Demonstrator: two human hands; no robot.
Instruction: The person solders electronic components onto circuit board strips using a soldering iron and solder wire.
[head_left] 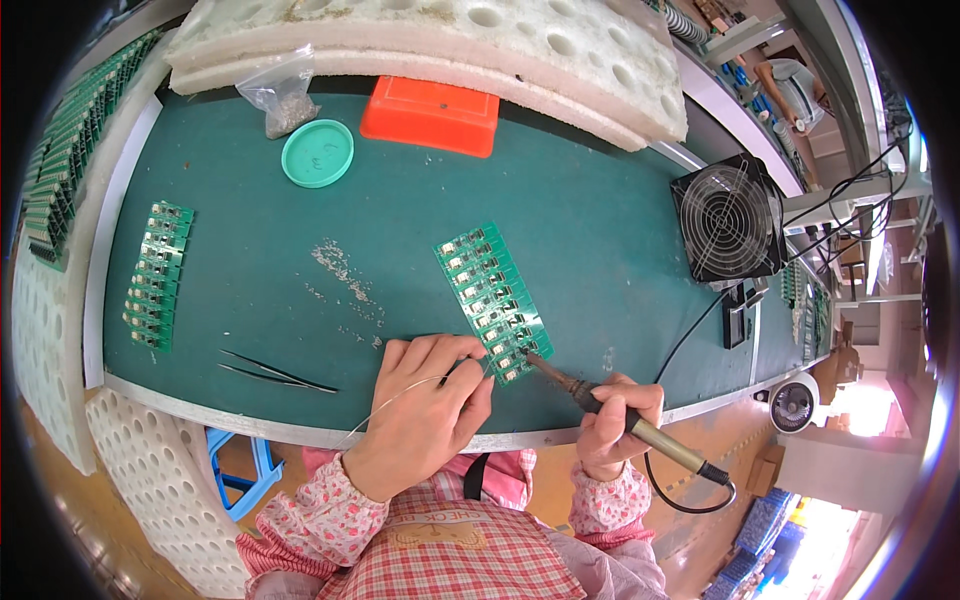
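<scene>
A green circuit board panel (492, 290) with rows of small white and black parts lies on the bench in front of me. My left hand (420, 400) is closed at the board's near left edge, pinching a thin solder wire (378, 410) that trails back toward the bench's front edge. In my right hand (612, 425) is a soldering iron (662, 446), gripped like a pen. Its tip is at the near end of the board, among the black parts, close to my left fingertips. Whether tip and wire touch is too small to tell.
Black tweezers (280, 374) and a second circuit board panel (160, 275) lie to the left. Tiny loose parts (345, 270) are scattered mid-bench. Farther back are a teal lid (318, 153), a plastic bag (285, 100) and a red tray (430, 112). A fan (728, 220) stands right.
</scene>
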